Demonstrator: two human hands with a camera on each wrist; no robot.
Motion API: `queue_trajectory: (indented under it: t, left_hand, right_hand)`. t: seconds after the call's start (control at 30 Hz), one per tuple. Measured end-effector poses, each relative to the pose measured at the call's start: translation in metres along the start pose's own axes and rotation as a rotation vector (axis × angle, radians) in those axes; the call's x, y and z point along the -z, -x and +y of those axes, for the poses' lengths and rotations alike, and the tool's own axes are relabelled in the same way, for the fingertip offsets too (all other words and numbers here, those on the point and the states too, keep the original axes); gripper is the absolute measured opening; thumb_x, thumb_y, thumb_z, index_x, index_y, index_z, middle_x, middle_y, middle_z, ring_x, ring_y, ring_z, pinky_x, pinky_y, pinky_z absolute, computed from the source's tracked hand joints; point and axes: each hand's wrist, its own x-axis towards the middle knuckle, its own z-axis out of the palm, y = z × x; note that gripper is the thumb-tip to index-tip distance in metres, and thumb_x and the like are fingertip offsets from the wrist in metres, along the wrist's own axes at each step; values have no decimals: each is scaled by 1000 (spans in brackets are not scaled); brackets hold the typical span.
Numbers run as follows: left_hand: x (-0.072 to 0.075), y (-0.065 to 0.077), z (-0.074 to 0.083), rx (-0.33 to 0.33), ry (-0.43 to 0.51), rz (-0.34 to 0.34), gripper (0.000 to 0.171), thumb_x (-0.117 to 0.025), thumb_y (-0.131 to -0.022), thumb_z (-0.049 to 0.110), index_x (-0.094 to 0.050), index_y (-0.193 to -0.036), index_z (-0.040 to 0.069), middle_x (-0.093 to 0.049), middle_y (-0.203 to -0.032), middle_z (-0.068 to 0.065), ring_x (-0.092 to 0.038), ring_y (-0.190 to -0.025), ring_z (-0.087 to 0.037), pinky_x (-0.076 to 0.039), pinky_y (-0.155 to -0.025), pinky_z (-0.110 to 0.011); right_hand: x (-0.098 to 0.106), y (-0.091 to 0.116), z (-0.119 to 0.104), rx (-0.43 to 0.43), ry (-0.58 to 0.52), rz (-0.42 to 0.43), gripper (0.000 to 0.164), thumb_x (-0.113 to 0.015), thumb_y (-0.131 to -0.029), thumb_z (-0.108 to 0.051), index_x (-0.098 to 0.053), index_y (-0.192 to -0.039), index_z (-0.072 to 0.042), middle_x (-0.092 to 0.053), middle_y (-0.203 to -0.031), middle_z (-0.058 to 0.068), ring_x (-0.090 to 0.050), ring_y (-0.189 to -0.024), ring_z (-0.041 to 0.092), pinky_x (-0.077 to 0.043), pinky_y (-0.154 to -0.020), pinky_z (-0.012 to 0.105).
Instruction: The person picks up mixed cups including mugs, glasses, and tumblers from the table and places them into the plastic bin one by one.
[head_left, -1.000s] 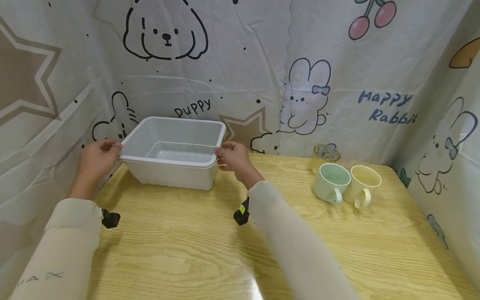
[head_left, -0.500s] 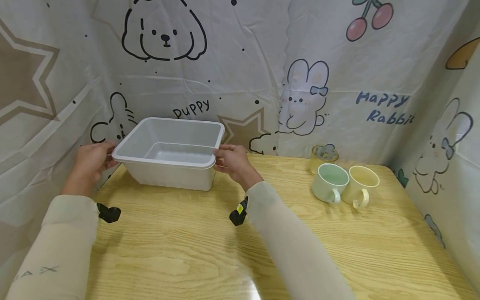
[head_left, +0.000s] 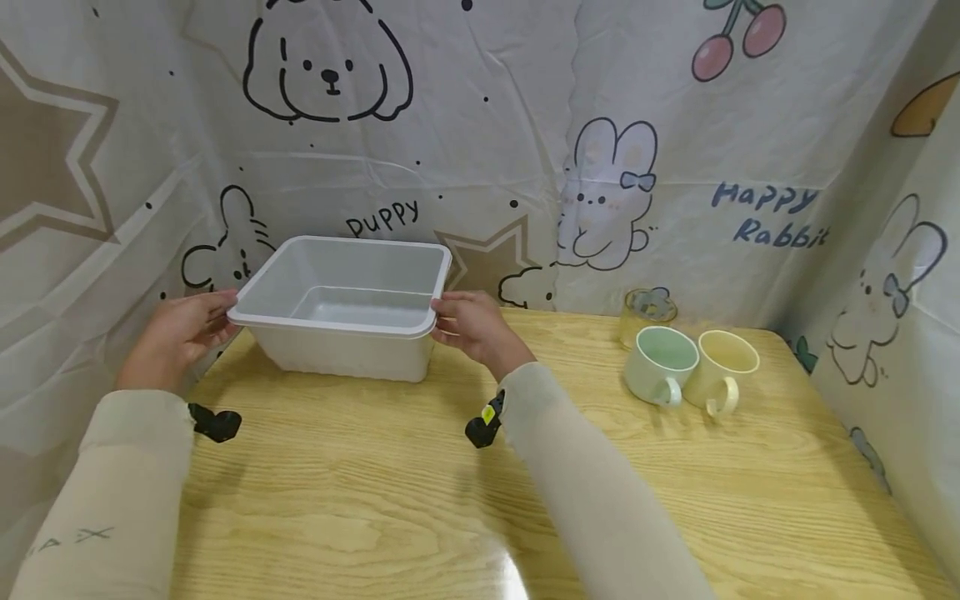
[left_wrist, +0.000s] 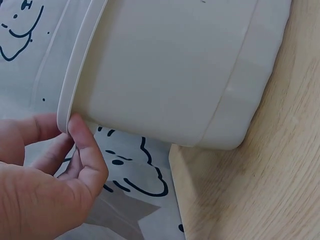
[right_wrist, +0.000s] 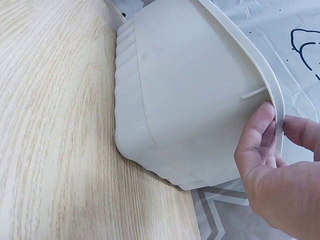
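A white rectangular plastic basin point(head_left: 337, 348) stands upright at the back left of the wooden table, its inside bare. At its left end, my left hand point(head_left: 178, 333) pinches the rim; the left wrist view shows the thumb on one side of the lip and the fingertips point(left_wrist: 82, 132) tucked beneath it. My right hand point(head_left: 476, 329) pinches the rim at the opposite end. There, in the right wrist view, the fingers point(right_wrist: 257, 132) curl under the lip while the thumb point(right_wrist: 300, 132) presses from the other side. The basin's base lies against the tabletop.
To the right stand a green mug point(head_left: 662, 367) and a yellow mug point(head_left: 723, 371), side by side with handles facing me. Behind them is a clear yellowish cup point(head_left: 637, 329). Printed cloth point(head_left: 480, 150) hangs close behind the table point(head_left: 360, 483) and along both sides.
My left hand has shifted slightly left and down along the rim, its fingers now tucked under the lip. The right hand's fingers have closed further under their end. The basin stays about where it was.
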Motion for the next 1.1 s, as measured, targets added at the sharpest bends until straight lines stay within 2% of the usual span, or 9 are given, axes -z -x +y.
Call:
queue_trajectory:
  t: [0.17,0.3,0.5,0.8,1.1]
  left_hand:
    - [1,1,-1,27,68,-31,21,-66,-100,8,-78,-84,16,-70,-85,0,-68,-81,-12,-59,-72,-25]
    - [0,2,-2,38,89,-54,17,-68,-99,9,-78,-86,15,-70,-87,-1,-67,-81,-12,-59,-72,-26]
    - [-4,2,-4,42,123,-104,22,-65,-101,9,-79,-85,13,-69,-87,-2,-65,-77,-13,-57,-69,-26]
    - [-6,0,-6,124,208,-184,19,-60,-104,10,-73,-91,7,-67,-93,-6,-66,-82,-16,-57,-70,-26]
    - [-7,-1,-7,177,154,-239,21,-53,-106,10,-69,-92,7,-65,-92,-6,-63,-79,-15,-56,-69,-23]
  right_hand:
    - [4,-1,0,-10,-36,-1,19,-64,-102,-8,-65,-119,-1,-63,-121,17,-64,-90,19,-57,-77,29]
    - [6,-2,0,-11,-52,15,24,-64,-101,-6,-63,-124,1,-65,-109,12,-64,-88,19,-57,-76,29]
    - [11,-3,-1,3,-68,33,32,-64,-100,-3,-58,-131,3,-66,-97,8,-65,-85,18,-57,-75,29]
    - [21,3,-4,-16,-31,34,39,-65,-101,-8,-57,-138,2,-64,-112,11,-62,-99,22,-56,-80,31]
    - [32,7,-5,0,10,28,27,-64,-102,-10,-63,-127,-1,-64,-112,9,-61,-96,21,-55,-80,30]
